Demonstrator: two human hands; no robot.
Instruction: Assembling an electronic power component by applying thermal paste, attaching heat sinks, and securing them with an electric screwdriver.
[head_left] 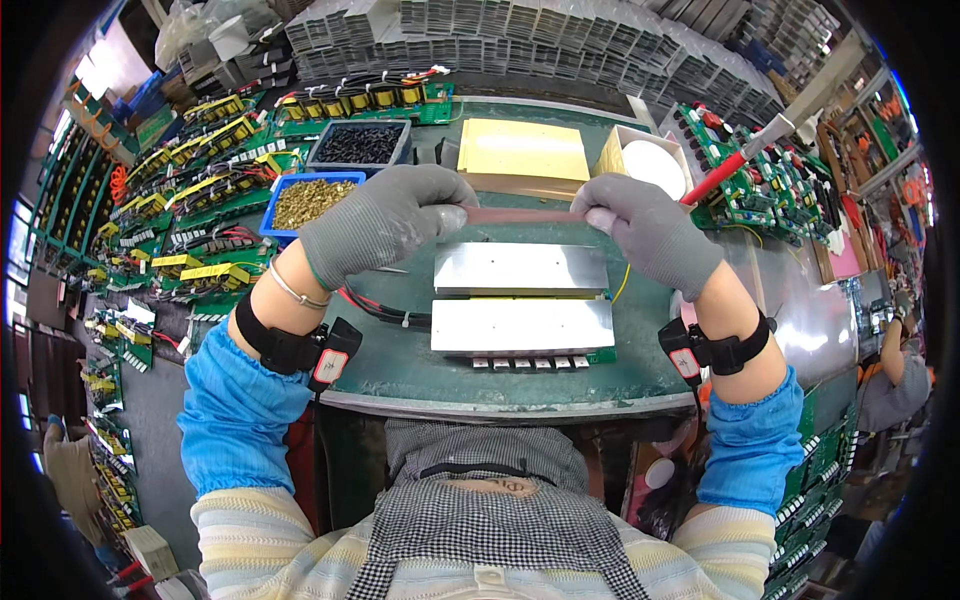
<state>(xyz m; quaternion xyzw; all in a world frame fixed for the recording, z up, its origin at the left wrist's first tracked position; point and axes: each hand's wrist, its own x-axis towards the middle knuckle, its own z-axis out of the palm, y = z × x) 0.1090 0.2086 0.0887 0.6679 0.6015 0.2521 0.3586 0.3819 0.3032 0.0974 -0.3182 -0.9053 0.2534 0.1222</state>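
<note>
My left hand [385, 222] and my right hand [652, 232], both in grey gloves, pinch the two ends of a thin reddish-brown strip [522, 215]. It is stretched level between them above the bench. Below it lies a green circuit board [602, 356] carrying two silver metal plates [522, 327], one nearer me and one farther. Red and black wires [385, 310] run out of the board's left side, and a yellow wire rises at its right. Just beyond the strip sits a stack of yellow sheets [524, 152].
Behind my left hand stand a blue bin of brass-coloured hardware [312, 203] and a bin of black screws [360, 143]. At right are a white box with a round white item [655, 168], a red-handled tool [718, 180] and more circuit boards [765, 190]. Other people work at both sides.
</note>
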